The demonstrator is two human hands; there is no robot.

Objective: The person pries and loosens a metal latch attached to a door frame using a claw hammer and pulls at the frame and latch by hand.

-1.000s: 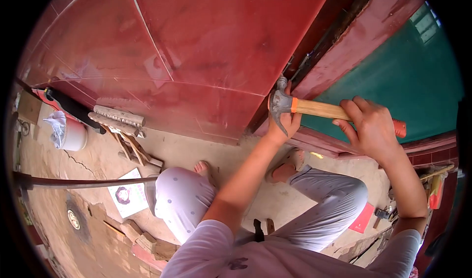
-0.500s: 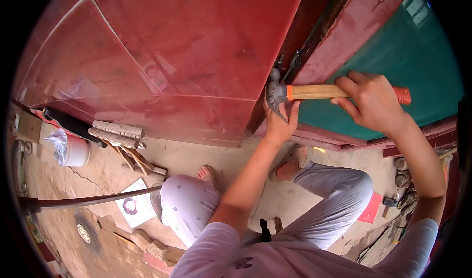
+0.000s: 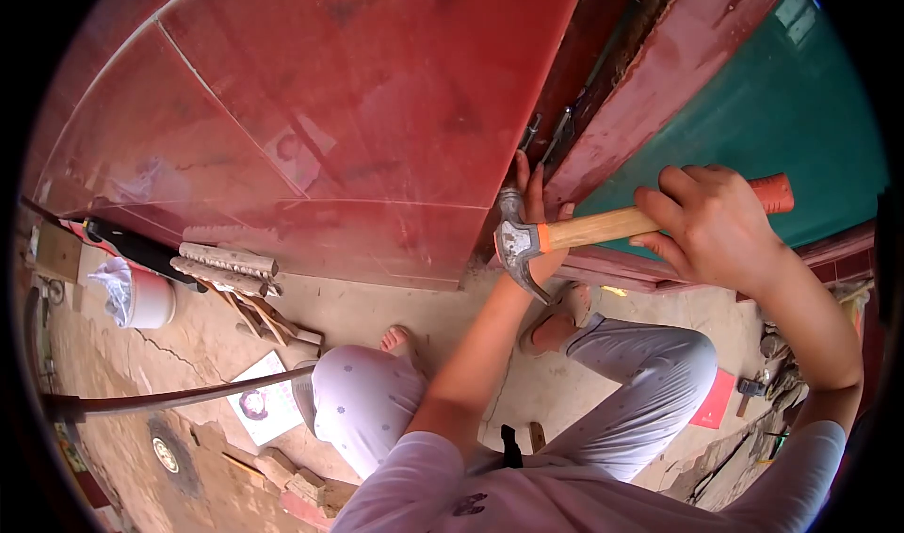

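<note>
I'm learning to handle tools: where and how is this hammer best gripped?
I'd take the hammer by its wooden handle near the red end, coming from the person's right, where the right hand grips it. That straight stretch lies well away from the curved claw and the left hand behind it.

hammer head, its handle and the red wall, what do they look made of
Hammer head: metal, probably steel; grey, with bright worn-looking patches.
Handle: likely wood, smooth, going by its streaky tan colour; the red end could be paint or rubber.
Red wall: seemingly glazed tile, glossy, with reflections and pale joint lines, though painted panels can't be ruled out.
</note>
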